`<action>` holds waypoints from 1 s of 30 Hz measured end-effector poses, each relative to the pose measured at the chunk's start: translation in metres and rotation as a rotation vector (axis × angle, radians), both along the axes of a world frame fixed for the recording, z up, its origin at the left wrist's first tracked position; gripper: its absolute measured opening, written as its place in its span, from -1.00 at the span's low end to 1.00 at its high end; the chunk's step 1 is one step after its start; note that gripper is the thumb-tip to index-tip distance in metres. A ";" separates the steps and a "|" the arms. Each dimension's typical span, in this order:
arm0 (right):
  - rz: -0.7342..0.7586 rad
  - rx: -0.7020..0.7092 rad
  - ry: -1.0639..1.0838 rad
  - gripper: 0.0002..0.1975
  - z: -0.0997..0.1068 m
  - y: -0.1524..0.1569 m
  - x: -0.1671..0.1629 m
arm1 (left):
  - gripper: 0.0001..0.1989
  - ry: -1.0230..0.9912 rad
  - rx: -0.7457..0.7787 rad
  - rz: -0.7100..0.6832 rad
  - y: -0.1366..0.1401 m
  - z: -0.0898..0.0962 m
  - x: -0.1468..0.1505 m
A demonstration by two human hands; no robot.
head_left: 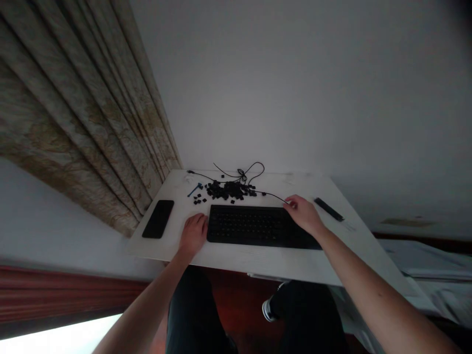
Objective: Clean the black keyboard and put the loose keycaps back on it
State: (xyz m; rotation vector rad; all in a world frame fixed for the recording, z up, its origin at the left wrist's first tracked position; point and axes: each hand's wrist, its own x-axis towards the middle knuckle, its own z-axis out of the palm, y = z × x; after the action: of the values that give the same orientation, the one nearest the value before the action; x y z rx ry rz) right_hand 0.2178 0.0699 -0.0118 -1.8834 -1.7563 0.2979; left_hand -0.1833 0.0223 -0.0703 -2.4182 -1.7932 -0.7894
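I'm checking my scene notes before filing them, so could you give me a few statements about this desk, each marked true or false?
1. The left hand is at the left end of the long black keyboard. True.
2. The flat black rectangular phone lies to the right of the keyboard. False: it lies to the left, beyond the left hand.
3. A pile of small black square pieces lies between the keyboard and the pale wall. True.
4. The slim blue tool lies under the right hand. False: it lies left of the pile.
5. A thin black cable forms a loop near the wall. True.
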 end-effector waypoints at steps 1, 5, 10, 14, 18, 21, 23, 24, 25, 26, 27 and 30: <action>0.111 0.006 0.008 -0.84 0.002 0.009 -0.024 | -0.69 -0.008 -0.001 0.001 0.001 0.000 -0.001; 0.432 -0.046 -0.041 -0.84 0.009 0.046 -0.120 | -0.71 -0.060 -0.006 -0.015 0.004 0.001 -0.004; 0.568 -0.091 -0.172 -0.52 0.003 0.088 -0.206 | -0.72 -0.106 -0.024 0.000 0.008 -0.003 -0.008; 0.506 -0.173 -0.247 -0.53 -0.011 0.100 -0.237 | -0.64 -0.187 -0.020 0.115 0.017 -0.009 -0.015; 0.562 -0.125 -0.228 -0.61 -0.022 0.094 -0.240 | -0.51 -0.249 -0.002 0.203 0.041 -0.014 -0.021; 0.620 -0.079 -0.191 -0.63 -0.022 0.086 -0.232 | -0.48 -0.230 -0.005 0.180 0.065 -0.014 -0.020; 0.607 -0.040 -0.167 -0.65 -0.021 0.082 -0.221 | -0.49 -0.191 -0.010 0.157 0.079 -0.013 -0.018; 0.567 -0.024 -0.161 -0.66 -0.020 0.080 -0.214 | -0.51 -0.167 -0.015 0.141 0.086 -0.012 -0.016; 0.503 -0.014 -0.160 -0.66 -0.020 0.078 -0.205 | -0.52 -0.142 -0.022 0.120 0.091 -0.012 -0.014; 0.419 -0.013 -0.163 -0.65 -0.020 0.077 -0.195 | -0.53 -0.117 -0.031 0.097 0.096 -0.011 -0.013; 0.329 -0.018 -0.171 -0.64 -0.020 0.076 -0.184 | -0.54 -0.095 -0.040 0.076 0.100 -0.010 -0.011; 0.176 -0.064 -0.190 -0.60 -0.025 0.073 -0.150 | -0.53 -0.050 -0.054 0.027 0.108 -0.008 -0.008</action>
State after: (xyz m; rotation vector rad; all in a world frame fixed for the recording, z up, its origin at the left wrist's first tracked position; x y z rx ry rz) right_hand 0.0677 0.1433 -0.0365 -1.8562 -2.0681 0.2495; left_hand -0.1909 0.1307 -0.0782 -2.4222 -1.8849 -0.8173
